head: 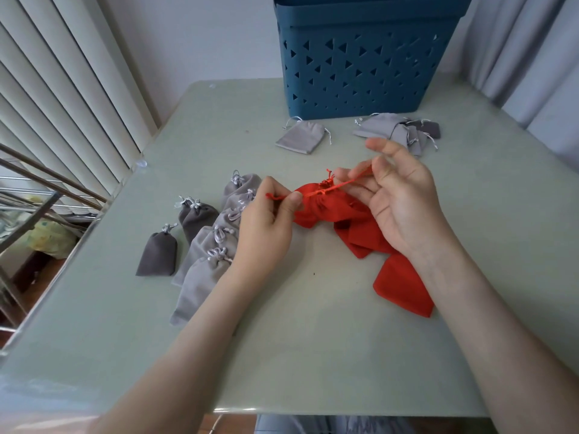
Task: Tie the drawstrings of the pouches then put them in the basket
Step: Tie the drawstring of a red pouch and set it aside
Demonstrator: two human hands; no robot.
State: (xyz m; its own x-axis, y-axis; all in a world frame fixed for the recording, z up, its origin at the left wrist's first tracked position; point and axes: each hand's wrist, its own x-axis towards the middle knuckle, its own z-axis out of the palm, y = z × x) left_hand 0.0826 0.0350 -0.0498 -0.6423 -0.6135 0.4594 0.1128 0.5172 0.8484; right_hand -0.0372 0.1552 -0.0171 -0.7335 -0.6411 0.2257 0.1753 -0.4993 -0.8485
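**A:** Left hand (266,220) pinches one end of the cord (341,184). Right hand (398,198), fingers spread, hooks the other end; whether it pinches, I can't tell. Pull evenly so the red pouch (332,214), lying on the table (313,355) between them, gathers tight.

**B:** Soft, velvety cloth, thin cord. Knotted gray pouches (203,245) lie left, flat ones (394,130) beyond, beside the perforated plastic basket (360,57).

The bench (313,355) lies bare near its front edge. At left, tied grey pouches (203,245) crowd it, and loose grey pouches (379,126) lie just before the basket (344,32).
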